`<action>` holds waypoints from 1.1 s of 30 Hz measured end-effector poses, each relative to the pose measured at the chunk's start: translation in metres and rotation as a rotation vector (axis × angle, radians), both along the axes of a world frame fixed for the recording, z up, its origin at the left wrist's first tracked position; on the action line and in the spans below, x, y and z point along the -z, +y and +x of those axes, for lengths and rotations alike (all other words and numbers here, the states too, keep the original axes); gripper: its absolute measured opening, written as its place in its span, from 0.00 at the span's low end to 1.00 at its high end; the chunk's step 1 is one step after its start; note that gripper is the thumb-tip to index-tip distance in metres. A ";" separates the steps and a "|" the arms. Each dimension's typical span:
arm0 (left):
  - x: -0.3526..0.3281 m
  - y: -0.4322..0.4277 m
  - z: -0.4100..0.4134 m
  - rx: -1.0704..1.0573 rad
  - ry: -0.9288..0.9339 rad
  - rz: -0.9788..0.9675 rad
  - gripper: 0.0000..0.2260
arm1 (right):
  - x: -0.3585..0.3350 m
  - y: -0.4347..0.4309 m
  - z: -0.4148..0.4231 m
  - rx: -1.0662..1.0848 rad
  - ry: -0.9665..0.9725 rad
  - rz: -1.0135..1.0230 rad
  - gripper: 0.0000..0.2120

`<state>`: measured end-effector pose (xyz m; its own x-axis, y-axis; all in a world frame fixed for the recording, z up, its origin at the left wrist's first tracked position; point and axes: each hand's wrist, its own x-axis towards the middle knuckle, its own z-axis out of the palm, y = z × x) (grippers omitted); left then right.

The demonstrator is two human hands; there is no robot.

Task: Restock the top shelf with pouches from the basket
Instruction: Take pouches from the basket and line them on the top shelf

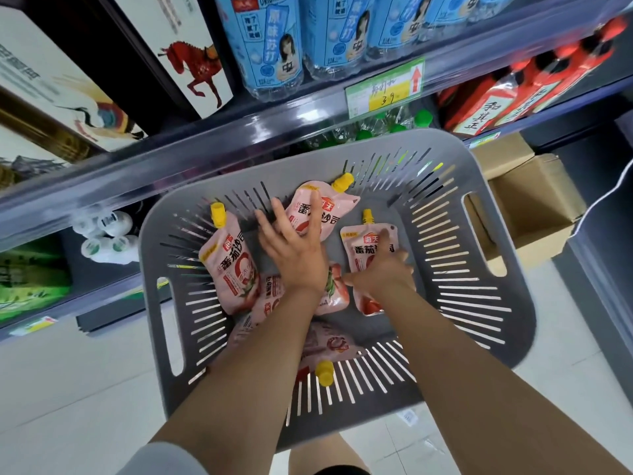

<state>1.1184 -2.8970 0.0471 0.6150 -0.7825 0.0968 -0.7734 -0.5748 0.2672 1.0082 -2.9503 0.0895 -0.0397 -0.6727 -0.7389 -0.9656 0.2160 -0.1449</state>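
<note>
A grey slotted basket (479, 303) sits on the floor below me with several pink ketchup pouches with yellow caps inside. My left hand (291, 248) reaches in with fingers spread, its fingertips over the far pouch (329, 207). My right hand (380, 269) lies on the right pouch (363, 245), fingers blurred and apart. Another pouch (229, 265) lies at the left, and one near me (325, 347) is partly hidden under my arms. Neither hand clearly grips a pouch.
Shelves rise ahead: blue soda-water bottles (274, 46) above a shelf edge with a price tag (383, 87), boxed goods (178, 53) at left, red-labelled bottles (507, 90) at right. An open cardboard box (527, 207) stands right of the basket. White tiled floor surrounds it.
</note>
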 end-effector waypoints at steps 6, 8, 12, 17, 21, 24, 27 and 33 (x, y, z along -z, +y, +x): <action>-0.017 0.012 0.001 0.161 -0.001 0.118 0.54 | -0.015 -0.004 -0.002 0.098 -0.087 -0.046 0.53; -0.028 0.015 0.002 0.235 -0.016 0.129 0.51 | -0.027 -0.008 -0.004 0.169 -0.156 -0.111 0.50; -0.054 0.022 0.004 0.317 -0.011 0.171 0.49 | -0.059 -0.014 -0.008 0.143 -0.152 -0.149 0.49; -0.102 0.026 0.012 0.349 0.084 0.254 0.53 | -0.104 -0.002 -0.013 0.144 -0.141 -0.214 0.51; -0.152 0.040 0.024 0.374 0.224 0.238 0.56 | -0.146 0.014 -0.014 0.163 -0.184 -0.341 0.50; -0.188 0.063 0.034 0.365 0.253 0.153 0.56 | -0.179 0.038 -0.008 0.167 -0.219 -0.476 0.49; -0.230 0.093 0.047 0.375 0.324 0.033 0.56 | -0.215 0.069 0.003 0.161 -0.241 -0.603 0.47; -0.309 0.171 0.086 0.316 0.367 -0.292 0.56 | -0.292 0.140 0.047 0.044 -0.366 -0.865 0.47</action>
